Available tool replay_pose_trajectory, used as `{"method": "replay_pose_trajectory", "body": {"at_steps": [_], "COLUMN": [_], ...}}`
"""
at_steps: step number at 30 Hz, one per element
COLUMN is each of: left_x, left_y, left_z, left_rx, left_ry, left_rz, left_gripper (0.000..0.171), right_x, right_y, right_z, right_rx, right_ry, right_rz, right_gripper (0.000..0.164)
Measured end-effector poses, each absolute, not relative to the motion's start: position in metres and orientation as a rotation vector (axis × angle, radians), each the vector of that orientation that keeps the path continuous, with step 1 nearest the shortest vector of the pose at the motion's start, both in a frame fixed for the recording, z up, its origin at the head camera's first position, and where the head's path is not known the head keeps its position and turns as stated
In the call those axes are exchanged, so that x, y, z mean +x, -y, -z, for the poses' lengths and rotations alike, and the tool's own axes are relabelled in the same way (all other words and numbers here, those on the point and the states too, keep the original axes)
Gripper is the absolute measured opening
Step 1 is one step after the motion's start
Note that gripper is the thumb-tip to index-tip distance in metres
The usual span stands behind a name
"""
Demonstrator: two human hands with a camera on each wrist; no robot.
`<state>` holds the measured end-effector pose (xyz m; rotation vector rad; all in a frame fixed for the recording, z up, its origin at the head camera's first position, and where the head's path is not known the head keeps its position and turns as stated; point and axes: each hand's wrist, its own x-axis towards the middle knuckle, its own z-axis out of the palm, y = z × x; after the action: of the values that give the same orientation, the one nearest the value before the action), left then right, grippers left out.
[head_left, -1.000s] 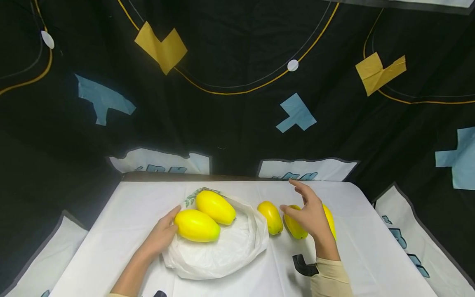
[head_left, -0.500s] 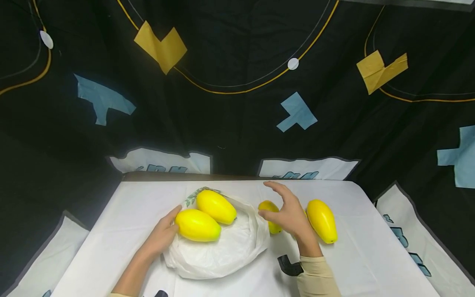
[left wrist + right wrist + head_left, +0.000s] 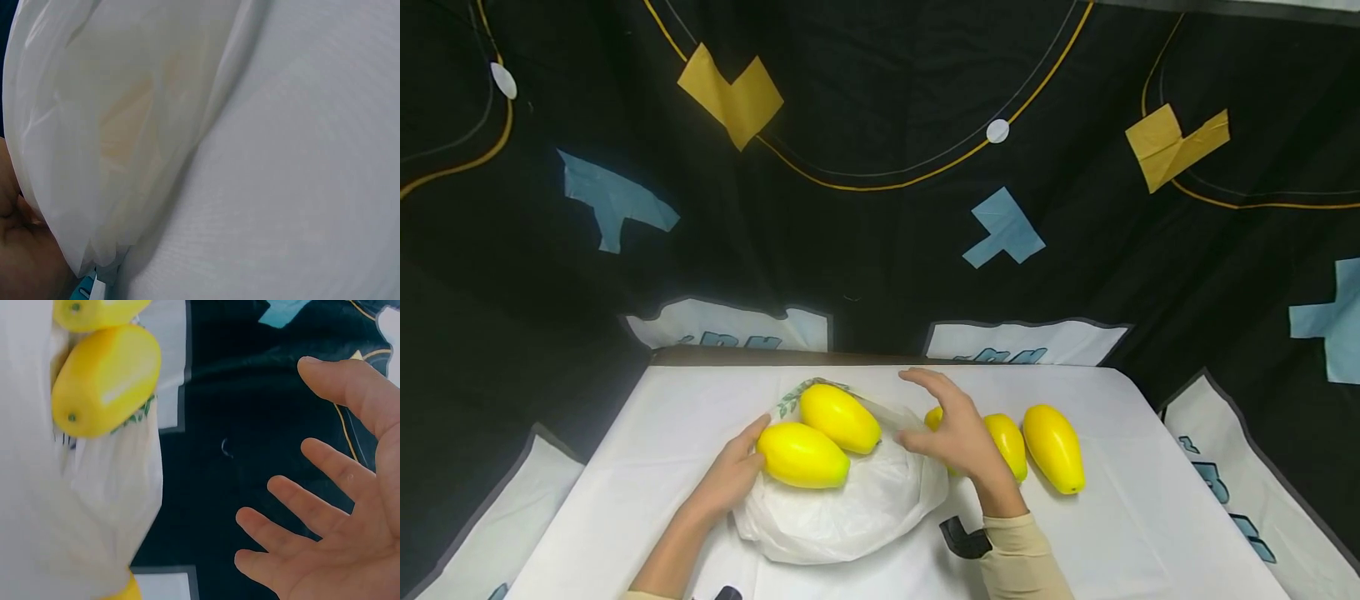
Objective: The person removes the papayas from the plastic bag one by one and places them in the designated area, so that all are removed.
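Note:
My left hand (image 3: 732, 473) grips the left rim of a white plastic bag (image 3: 842, 529) lying on the table. In the left wrist view the bag (image 3: 69, 125) hides most of that hand's fingers. Two yellow oblong fruits, one nearer (image 3: 802, 456) and one farther (image 3: 841, 418), rest at the bag's mouth. Over the bag's right edge hovers my right hand (image 3: 958, 433), fingers and thumb spread, holding nothing; the right wrist view shows the hand (image 3: 331, 531) apart from the fruit. Behind it a third fruit (image 3: 933, 418) is mostly hidden.
Right of my right hand lie two more yellow fruits, one partly covered (image 3: 1006, 442) and one fully visible (image 3: 1054, 450). A white cloth covers the table (image 3: 1150, 517). A black curtain (image 3: 880, 250) hangs behind the table's far edge.
My right hand has moved left from above the loose fruits to the bag's right edge, staying spread. The left hand keeps its hold, and the fruits have not moved.

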<state>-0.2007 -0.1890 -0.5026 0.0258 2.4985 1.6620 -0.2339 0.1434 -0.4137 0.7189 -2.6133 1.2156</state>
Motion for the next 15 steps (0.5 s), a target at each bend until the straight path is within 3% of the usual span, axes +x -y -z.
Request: {"method": "replay_pose_trajectory", "body": {"at_steps": [15], "left_x": [-0.201], "left_y": [0.189], "left_z": [0.504], "left_rx": [0.042], "left_ry": [-2.491], "left_rz": [-1.680], "left_gripper": [0.062], "right_x": [-0.232], "right_y": [-0.110], "right_z": [0.418], "right_rx": [0.909], "right_ry": [2.605], "right_rz": [-1.235], "right_gripper": [0.073]}}
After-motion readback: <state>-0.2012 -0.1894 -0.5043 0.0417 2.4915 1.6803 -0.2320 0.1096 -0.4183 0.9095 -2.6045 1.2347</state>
